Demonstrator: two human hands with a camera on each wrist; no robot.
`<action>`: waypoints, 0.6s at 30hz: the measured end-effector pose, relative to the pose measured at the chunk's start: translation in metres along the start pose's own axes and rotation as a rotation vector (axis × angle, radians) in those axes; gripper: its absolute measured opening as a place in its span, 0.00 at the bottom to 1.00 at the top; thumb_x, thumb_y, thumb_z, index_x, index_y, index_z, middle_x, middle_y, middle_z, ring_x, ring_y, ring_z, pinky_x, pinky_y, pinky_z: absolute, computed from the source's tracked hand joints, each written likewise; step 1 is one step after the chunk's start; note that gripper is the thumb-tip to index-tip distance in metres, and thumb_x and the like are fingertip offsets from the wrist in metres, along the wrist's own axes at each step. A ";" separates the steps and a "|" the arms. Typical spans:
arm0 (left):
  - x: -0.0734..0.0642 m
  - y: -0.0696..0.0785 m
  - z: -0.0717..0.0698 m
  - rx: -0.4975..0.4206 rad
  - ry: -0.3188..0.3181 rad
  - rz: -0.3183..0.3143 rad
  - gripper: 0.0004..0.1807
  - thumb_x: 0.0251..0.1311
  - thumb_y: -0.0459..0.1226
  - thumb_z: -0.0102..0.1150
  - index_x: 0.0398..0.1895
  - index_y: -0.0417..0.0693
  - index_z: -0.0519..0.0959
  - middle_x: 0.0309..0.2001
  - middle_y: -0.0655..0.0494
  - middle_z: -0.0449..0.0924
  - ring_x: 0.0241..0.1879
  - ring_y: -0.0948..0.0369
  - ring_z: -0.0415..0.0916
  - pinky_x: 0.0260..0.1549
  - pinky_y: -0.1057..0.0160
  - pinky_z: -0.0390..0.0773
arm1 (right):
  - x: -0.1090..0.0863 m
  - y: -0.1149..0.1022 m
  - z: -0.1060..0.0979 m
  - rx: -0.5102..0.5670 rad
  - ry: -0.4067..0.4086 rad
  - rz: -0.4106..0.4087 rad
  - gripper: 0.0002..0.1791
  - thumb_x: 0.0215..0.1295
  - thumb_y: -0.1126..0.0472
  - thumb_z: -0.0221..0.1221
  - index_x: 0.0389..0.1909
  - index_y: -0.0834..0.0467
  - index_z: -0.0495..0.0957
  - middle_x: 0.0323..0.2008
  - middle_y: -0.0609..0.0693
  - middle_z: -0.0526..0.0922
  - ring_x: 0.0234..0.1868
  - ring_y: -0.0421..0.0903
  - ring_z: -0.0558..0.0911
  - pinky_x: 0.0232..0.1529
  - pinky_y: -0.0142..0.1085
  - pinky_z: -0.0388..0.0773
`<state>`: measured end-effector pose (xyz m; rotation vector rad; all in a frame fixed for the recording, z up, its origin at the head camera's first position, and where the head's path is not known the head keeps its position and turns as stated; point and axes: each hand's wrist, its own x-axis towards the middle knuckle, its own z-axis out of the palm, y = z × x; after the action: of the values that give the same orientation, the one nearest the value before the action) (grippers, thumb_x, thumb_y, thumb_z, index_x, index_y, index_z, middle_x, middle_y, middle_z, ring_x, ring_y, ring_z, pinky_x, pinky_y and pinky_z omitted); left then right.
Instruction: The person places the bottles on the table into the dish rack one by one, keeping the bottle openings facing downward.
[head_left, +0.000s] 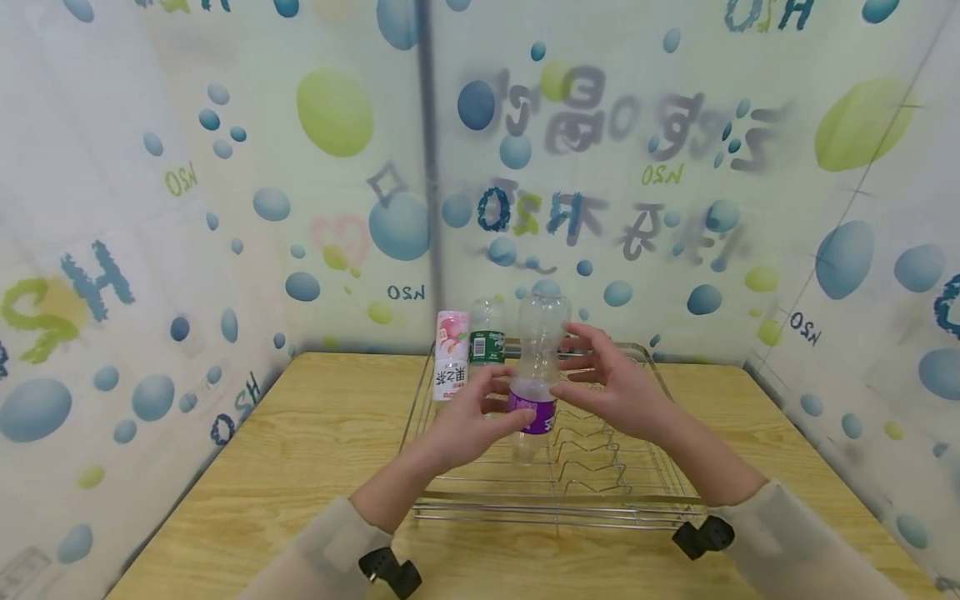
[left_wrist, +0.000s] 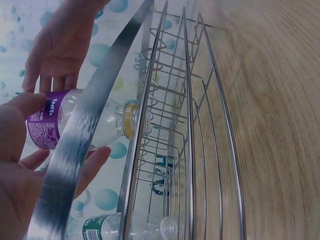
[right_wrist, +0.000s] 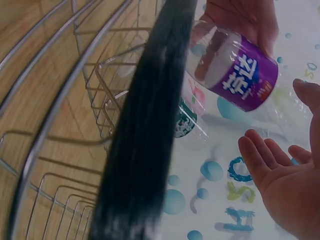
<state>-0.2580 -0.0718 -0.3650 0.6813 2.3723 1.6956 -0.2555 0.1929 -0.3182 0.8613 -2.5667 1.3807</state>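
A clear Fanta bottle (head_left: 543, 408) with a purple label is upside down at the wire rack, neck pointing down. My left hand (head_left: 471, 421) holds it at the label, thumb on the near side and fingers round the far side. A yellow ring shows at the neck of the bottle (left_wrist: 107, 122) in the left wrist view. Beside the bottle's upper part is my right hand (head_left: 618, 387), its fingers spread and loosely bent. In the right wrist view a gap separates this hand (right_wrist: 285, 185) from the purple label.
The metal wire rack (head_left: 558, 500) lies on a wooden table (head_left: 300, 467). At its back left stand a pink-labelled bottle (head_left: 452, 358) and a green-labelled clear bottle (head_left: 487, 346). Wavy wire dividers (head_left: 592, 467) run along the rack's right part. A bubble-patterned curtain (head_left: 600, 308) hangs behind.
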 end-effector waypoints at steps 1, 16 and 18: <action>0.000 0.000 0.001 -0.016 -0.004 -0.003 0.36 0.74 0.51 0.70 0.79 0.61 0.67 0.71 0.48 0.79 0.67 0.46 0.81 0.60 0.46 0.88 | 0.000 0.000 0.002 0.005 -0.004 -0.004 0.47 0.77 0.57 0.69 0.87 0.56 0.51 0.76 0.64 0.72 0.71 0.65 0.82 0.66 0.60 0.84; -0.001 0.006 0.005 -0.063 -0.028 0.022 0.36 0.73 0.51 0.71 0.79 0.67 0.66 0.71 0.48 0.75 0.66 0.47 0.79 0.57 0.49 0.90 | 0.001 -0.001 0.017 0.094 -0.013 0.065 0.49 0.74 0.55 0.72 0.85 0.54 0.53 0.73 0.63 0.71 0.70 0.66 0.82 0.64 0.56 0.87; -0.001 0.006 0.005 -0.061 -0.027 0.024 0.36 0.73 0.50 0.71 0.79 0.66 0.66 0.71 0.47 0.75 0.66 0.47 0.79 0.57 0.49 0.90 | 0.001 -0.002 0.019 0.094 -0.012 0.060 0.47 0.74 0.56 0.72 0.85 0.55 0.54 0.73 0.63 0.72 0.70 0.65 0.82 0.64 0.56 0.87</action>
<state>-0.2536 -0.0667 -0.3616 0.7202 2.2938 1.7491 -0.2525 0.1766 -0.3275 0.8153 -2.5750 1.5279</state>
